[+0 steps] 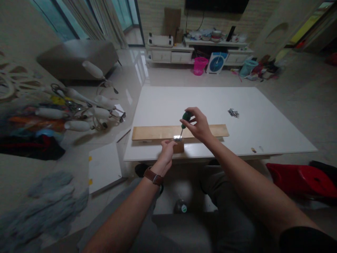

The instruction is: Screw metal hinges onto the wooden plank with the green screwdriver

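Pressing at the counter's (263, 133) near edge, the left hand (167, 150) was curled on a small block (180, 148), thumb by the metal plate (178, 138) on top, seemingly to stop both slipping. Just right of it, the right hand (199, 125) gripped a green screwdriver (185, 120) upright, tip on the plate, likely so force ran straight down. A plank (152, 133) lay behind; screws (233, 112) sat well apart, far right.

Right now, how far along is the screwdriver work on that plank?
Done: plank lies on the white table, with a metal fitting at its near edge. In hand: right hand holds the green screwdriver on it and left hand steadies. Left: loose hardware looks unused.
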### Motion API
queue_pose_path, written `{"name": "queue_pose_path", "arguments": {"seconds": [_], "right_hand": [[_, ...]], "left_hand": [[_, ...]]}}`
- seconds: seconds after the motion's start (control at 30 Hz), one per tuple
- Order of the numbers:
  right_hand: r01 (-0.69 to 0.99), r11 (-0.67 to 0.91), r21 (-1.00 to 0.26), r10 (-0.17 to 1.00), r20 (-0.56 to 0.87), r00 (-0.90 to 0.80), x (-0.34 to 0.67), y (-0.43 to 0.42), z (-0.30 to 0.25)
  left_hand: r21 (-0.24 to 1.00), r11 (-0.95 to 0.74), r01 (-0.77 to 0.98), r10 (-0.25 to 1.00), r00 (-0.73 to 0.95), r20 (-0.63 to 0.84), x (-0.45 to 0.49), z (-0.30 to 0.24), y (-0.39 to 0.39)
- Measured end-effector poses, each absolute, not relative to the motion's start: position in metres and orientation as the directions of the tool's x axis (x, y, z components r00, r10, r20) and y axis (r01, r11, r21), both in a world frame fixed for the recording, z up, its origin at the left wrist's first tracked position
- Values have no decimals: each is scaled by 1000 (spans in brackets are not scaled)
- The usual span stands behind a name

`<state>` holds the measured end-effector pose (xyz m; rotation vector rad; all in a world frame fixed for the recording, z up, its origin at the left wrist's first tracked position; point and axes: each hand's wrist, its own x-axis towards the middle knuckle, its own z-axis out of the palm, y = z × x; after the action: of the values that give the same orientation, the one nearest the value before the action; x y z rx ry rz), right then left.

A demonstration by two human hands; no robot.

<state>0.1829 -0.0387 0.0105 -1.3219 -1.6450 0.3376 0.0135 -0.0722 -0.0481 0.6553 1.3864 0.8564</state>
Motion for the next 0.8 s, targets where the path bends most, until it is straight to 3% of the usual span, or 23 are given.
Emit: {"name": "queue_pose_path", "arguments": {"seconds": [0.33, 0.47, 0.53, 0.6, 0.67, 0.8], "right_hand": [[542, 373, -753, 867, 491, 85, 178, -43, 14], [565, 353, -746, 872, 481, 89, 177, -43, 16], [583, 350, -733, 865, 492, 100, 178, -43, 15], [606, 341, -719, 859, 501, 110, 179, -43, 14], [622, 337, -707, 857, 504, 108, 180, -42, 13], [625, 340, -703, 856, 506, 103, 181, -41, 10]], "left_hand": [[927, 370, -52, 922, -97, -374, 2, -44, -45], [954, 285, 93, 957, -88, -277, 1, -46, -41], [962, 135, 237, 991, -27, -132, 0, -45, -45], [899, -144, 414, 985, 144, 92, -2, -40, -53], [732, -428, 530, 890, 386, 241, -4, -34, -63], [587, -562, 583, 808, 538, 240, -4, -27, -73]]}}
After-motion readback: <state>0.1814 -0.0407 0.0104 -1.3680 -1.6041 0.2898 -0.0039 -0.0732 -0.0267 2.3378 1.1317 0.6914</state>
